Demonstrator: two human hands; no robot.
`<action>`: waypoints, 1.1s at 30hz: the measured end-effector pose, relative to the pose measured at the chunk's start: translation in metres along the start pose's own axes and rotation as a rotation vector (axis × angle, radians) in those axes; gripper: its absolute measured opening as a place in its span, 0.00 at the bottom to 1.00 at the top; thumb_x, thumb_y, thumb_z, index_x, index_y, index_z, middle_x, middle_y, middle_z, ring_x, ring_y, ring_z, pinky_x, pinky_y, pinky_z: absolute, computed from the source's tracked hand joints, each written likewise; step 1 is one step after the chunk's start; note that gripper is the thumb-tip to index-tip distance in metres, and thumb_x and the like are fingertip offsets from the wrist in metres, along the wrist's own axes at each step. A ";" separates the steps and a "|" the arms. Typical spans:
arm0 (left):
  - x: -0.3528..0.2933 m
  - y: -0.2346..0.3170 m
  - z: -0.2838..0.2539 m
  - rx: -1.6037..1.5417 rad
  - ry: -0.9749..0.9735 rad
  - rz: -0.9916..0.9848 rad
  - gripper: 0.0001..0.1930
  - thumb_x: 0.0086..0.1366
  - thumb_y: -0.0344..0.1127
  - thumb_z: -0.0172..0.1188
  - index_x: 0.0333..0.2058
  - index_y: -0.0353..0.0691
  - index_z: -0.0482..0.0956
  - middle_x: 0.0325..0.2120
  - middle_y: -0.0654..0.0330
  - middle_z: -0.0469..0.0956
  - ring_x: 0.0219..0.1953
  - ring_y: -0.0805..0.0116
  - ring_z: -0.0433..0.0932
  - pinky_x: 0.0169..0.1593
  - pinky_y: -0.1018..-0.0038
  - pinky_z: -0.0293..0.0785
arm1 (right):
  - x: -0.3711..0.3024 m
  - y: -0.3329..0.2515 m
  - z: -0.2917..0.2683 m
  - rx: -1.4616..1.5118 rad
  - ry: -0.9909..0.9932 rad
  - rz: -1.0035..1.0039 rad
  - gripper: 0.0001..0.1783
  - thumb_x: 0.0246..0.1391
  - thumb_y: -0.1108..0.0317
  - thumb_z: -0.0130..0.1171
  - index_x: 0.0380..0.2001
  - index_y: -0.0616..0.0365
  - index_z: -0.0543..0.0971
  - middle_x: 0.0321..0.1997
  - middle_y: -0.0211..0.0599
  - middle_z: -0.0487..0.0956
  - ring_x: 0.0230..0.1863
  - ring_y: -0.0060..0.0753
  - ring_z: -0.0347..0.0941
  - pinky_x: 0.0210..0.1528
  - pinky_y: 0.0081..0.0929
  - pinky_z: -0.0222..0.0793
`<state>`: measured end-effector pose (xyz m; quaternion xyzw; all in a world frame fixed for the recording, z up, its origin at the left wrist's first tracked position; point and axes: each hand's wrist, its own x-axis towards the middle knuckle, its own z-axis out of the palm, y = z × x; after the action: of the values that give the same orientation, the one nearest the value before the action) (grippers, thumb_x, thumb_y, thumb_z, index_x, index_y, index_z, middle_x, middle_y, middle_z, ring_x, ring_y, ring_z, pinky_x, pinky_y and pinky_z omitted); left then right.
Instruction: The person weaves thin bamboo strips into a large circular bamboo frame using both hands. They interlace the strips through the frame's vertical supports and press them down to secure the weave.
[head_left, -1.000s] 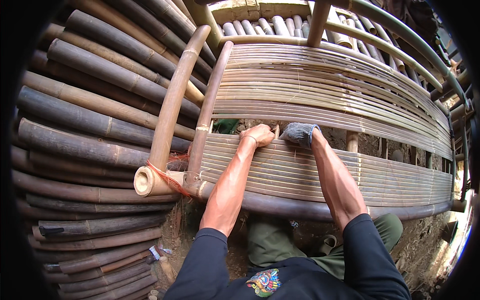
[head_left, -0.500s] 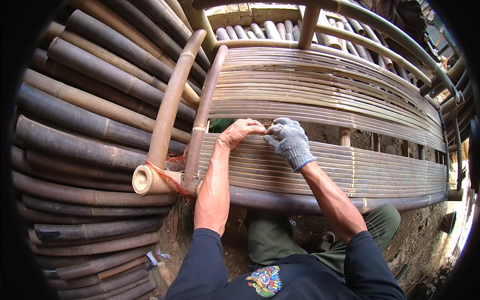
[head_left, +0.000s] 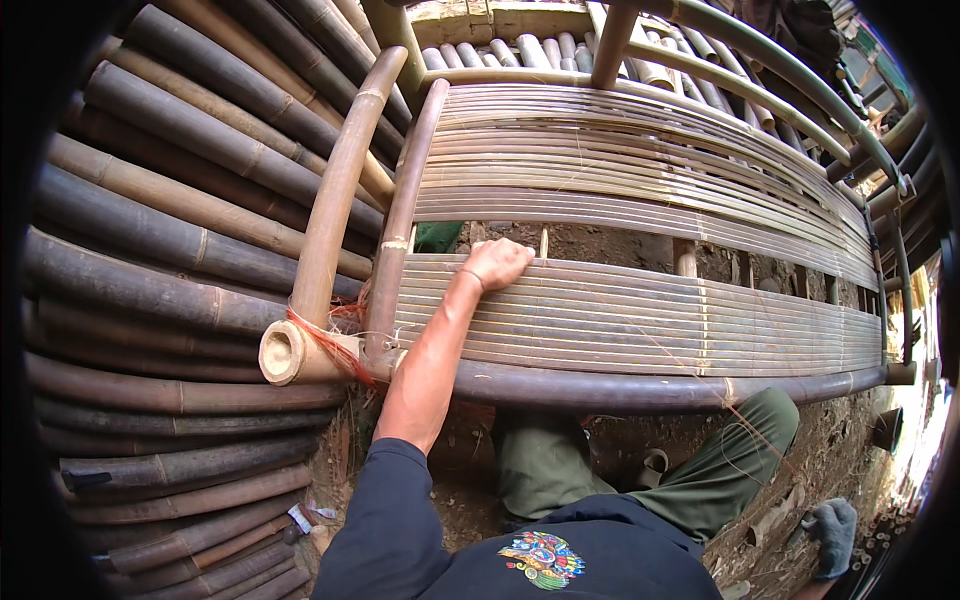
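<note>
A long bamboo bench [head_left: 590,385] stands before me, its seat made of narrow bamboo slats [head_left: 590,315] in two bands with a gap between. My bare left hand [head_left: 500,263] is closed in a fist at the gap-side edge of the nearer band, close to the left end; what lies inside the fist is hidden. Far from the bench, at the lower right, my right hand [head_left: 833,530] wears a grey knitted glove. Its fingers look curled, their grip too small to make out. A thin reddish strand [head_left: 745,422] slants over the slats and my knee toward that hand.
Dark bamboo poles [head_left: 200,250] are stacked along the left. Orange twine [head_left: 335,350] binds the bench's left corner, beside a protruding cut pole end [head_left: 281,352]. Curved bamboo rails [head_left: 770,50] rise at the back right. More cut bamboo [head_left: 530,50] lies behind.
My gloved right hand has left the slats and swung down to the lower right. My left hand stays at the slat edge, now fisted. The strand shows stretched across the right side.
</note>
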<state>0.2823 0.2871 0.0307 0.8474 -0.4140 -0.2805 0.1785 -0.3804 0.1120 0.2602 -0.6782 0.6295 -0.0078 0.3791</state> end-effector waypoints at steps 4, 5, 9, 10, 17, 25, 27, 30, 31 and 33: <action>0.001 -0.005 0.015 0.202 0.113 0.091 0.26 0.71 0.48 0.36 0.34 0.39 0.84 0.39 0.45 0.82 0.43 0.42 0.80 0.53 0.53 0.72 | 0.044 0.002 0.056 -0.713 0.609 -0.285 0.26 0.55 0.68 0.63 0.57 0.60 0.73 0.57 0.47 0.75 0.60 0.46 0.69 0.64 0.38 0.62; 0.003 -0.003 0.017 0.197 0.130 0.111 0.26 0.71 0.48 0.36 0.34 0.39 0.84 0.38 0.45 0.82 0.42 0.42 0.81 0.52 0.52 0.72 | 0.050 -0.044 0.092 -0.572 0.735 -0.429 0.30 0.55 0.68 0.63 0.61 0.59 0.71 0.59 0.47 0.73 0.62 0.46 0.68 0.66 0.38 0.61; -0.005 -0.009 0.004 0.177 0.039 0.081 0.23 0.73 0.48 0.36 0.41 0.44 0.81 0.39 0.49 0.83 0.46 0.48 0.80 0.59 0.53 0.63 | 0.092 -0.201 0.273 -0.306 0.375 -0.903 0.30 0.52 0.58 0.68 0.57 0.55 0.74 0.57 0.48 0.76 0.61 0.50 0.69 0.64 0.42 0.64; -0.005 -0.008 0.006 0.143 0.032 0.096 0.23 0.73 0.49 0.36 0.44 0.45 0.80 0.41 0.49 0.83 0.49 0.49 0.79 0.61 0.52 0.60 | 0.108 -0.225 0.312 -0.336 0.343 -1.030 0.32 0.50 0.51 0.68 0.56 0.53 0.75 0.54 0.49 0.77 0.58 0.51 0.71 0.61 0.43 0.66; -0.007 -0.009 0.012 0.094 0.069 0.130 0.20 0.73 0.49 0.40 0.42 0.51 0.82 0.39 0.52 0.84 0.49 0.51 0.80 0.64 0.45 0.50 | 0.126 -0.310 0.444 -0.610 0.205 -0.902 0.13 0.60 0.62 0.53 0.38 0.61 0.78 0.36 0.49 0.77 0.39 0.52 0.78 0.39 0.46 0.76; -0.009 -0.015 0.012 0.110 0.061 0.121 0.19 0.74 0.49 0.40 0.49 0.52 0.80 0.40 0.56 0.83 0.49 0.56 0.79 0.64 0.52 0.51 | 0.127 -0.359 0.354 -0.234 -0.629 -0.802 0.20 0.63 0.52 0.55 0.36 0.60 0.81 0.20 0.37 0.76 0.27 0.33 0.75 0.33 0.32 0.72; -0.007 -0.009 0.014 0.091 0.083 0.137 0.20 0.74 0.49 0.40 0.47 0.52 0.81 0.41 0.55 0.83 0.49 0.55 0.79 0.64 0.52 0.52 | 0.140 -0.377 0.339 0.085 -0.550 -1.170 0.14 0.64 0.59 0.58 0.37 0.59 0.83 0.30 0.34 0.78 0.35 0.29 0.74 0.43 0.32 0.71; -0.009 -0.005 0.012 0.103 0.113 0.140 0.20 0.74 0.49 0.40 0.46 0.51 0.82 0.41 0.55 0.83 0.49 0.54 0.78 0.64 0.52 0.52 | 0.114 -0.417 0.312 0.782 -0.839 -0.954 0.20 0.68 0.54 0.51 0.35 0.61 0.81 0.41 0.39 0.81 0.31 0.26 0.75 0.40 0.31 0.75; -0.010 -0.005 0.014 0.104 0.119 0.143 0.20 0.74 0.49 0.40 0.46 0.51 0.82 0.41 0.55 0.83 0.50 0.53 0.78 0.65 0.51 0.52 | 0.113 -0.425 0.307 0.956 -0.928 -0.892 0.22 0.69 0.52 0.48 0.35 0.60 0.81 0.45 0.43 0.83 0.29 0.26 0.76 0.37 0.31 0.77; -0.012 -0.011 0.015 0.098 0.124 0.135 0.20 0.73 0.49 0.41 0.46 0.51 0.82 0.40 0.54 0.83 0.50 0.53 0.78 0.65 0.51 0.51 | 0.120 -0.425 0.289 0.083 -0.555 -0.857 0.22 0.69 0.53 0.49 0.29 0.59 0.80 0.34 0.40 0.86 0.17 0.30 0.75 0.22 0.31 0.75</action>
<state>0.2736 0.3021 0.0169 0.8410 -0.4715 -0.1945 0.1805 0.1457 0.1210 0.2206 -0.8363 0.1694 -0.0072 0.5214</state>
